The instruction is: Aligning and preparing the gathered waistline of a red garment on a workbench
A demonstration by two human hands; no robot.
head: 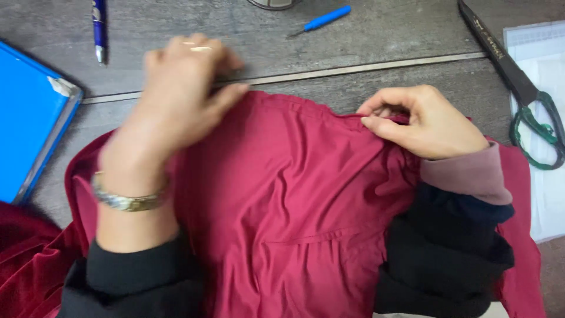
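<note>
A dark red garment (294, 194) lies spread on a grey wooden table (382, 29). My left hand (179, 97), blurred with motion, lies flat with fingers together on the cloth's upper left edge; a gold watch sits on that wrist. My right hand (424, 121) pinches the garment's top edge at the upper right between thumb and fingers. Black sleeves cover both forearms, and a mauve cuff shows at the right wrist.
A blue box or folder (29, 118) lies at the left. A blue pen (99, 26) and a small blue-handled tool (321, 20) rest at the back. Large scissors with green handles (524, 88) lie on white paper (547, 176) at the right.
</note>
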